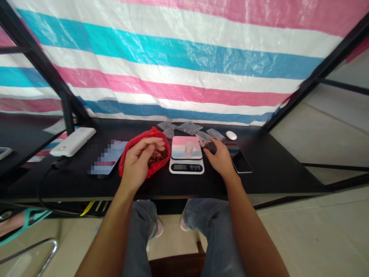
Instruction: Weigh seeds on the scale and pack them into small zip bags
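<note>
We have a red plastic bag (157,170) gaping open around small dark-brown pieces (158,156), just left of a flat-lying white digital scale (180,154). Clear plastic sachets (190,128) lie scattered around its far side.

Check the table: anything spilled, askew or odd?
Odd: square pixel blocks obscure the pale phone, blurring its outline. Small bags lie scattered behind and beside the scale. No spill shows by the red bag.
</note>
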Demonstrator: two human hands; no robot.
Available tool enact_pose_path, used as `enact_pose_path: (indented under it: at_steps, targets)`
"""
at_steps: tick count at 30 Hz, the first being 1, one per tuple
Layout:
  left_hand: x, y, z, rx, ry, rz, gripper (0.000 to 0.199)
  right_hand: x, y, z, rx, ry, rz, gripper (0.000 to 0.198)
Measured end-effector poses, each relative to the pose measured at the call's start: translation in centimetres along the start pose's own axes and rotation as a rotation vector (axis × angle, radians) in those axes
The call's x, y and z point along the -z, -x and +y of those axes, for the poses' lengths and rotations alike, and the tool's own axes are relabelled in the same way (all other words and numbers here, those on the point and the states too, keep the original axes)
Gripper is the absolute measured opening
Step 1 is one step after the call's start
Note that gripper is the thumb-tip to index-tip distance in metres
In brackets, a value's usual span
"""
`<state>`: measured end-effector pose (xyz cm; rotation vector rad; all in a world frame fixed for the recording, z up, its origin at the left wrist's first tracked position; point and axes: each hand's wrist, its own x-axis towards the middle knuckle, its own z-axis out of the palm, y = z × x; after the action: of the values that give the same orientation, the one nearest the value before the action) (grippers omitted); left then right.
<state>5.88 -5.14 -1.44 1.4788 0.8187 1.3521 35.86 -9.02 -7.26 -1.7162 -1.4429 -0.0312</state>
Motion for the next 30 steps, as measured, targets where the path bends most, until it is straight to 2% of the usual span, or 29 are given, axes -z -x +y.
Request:
enact_pose_path:
  at_steps: [3, 6, 8, 11, 13, 15, 17, 18, 20, 23, 26, 30]
  targets:
    - [2.3, -1.1, -1.0, -0.088, -0.395, -0.107, 0.027, 0.2, -0.3, -0.3, -0.028, 0.037, -0.048, 0.027]
    - [3.8, -1.8, -1.7, -0.180, -0.660, -0.171, 0.032, 1.2, -0.3, -0.1, -0.110, 0.074, -0.048, 0.022]
    - [4.3, -1.9, -1.1, -0.223, -0.783, -0.119, 0.032, 1.7, -0.3, 0.2, -0.127, 0.080, 0.001, 0.024]
    - [5.1, -2.2, 1.0, -0.276, -0.935, 0.114, 0.034, 1.4, -0.2, 0.6, -0.021, 0.072, 0.051, 0.040]
    - [5.8, -2.6, 2.2, -0.214, -1.023, 0.213, 0.047, 0.7, -0.3, 0.6, 0.026, 0.096, 0.015, 0.047]
    - [6.6, -3.2, 2.5, -0.022, -1.135, 0.191, 0.063, 0.2, -0.5, 0.4, -0.011, 0.127, -0.046, 0.040]
    - [7.2, -3.7, 2.0, 0.200, -1.212, 0.112, 0.071, 0.2, -0.6, 0.0, -0.077, 0.145, -0.091, 0.032]
    - [7.3, -3.8, 1.5, 0.281, -1.236, 0.071, 0.071, 0.4, -0.6, -0.3, -0.108, 0.154, -0.100, 0.031]
    - [7.2, -3.9, 0.7, 0.352, -1.263, -0.005, 0.064, 1.3, -0.5, -0.8, -0.168, 0.187, -0.102, 0.029]
    - [6.6, -3.7, -0.1, 0.309, -1.262, -0.057, 0.043, 2.8, 0.0, -1.7, -0.272, 0.285, -0.068, 0.024]
    - [6.1, -3.9, 0.0, 0.240, -1.173, -0.007, 0.037, 3.6, 0.5, -2.5, -0.345, 0.372, -0.055, 0.021]
    - [5.9, -5.0, 0.9, 0.159, -0.922, 0.067, 0.037, 3.1, 0.7, -3.3, -0.376, 0.396, -0.066, 0.021]
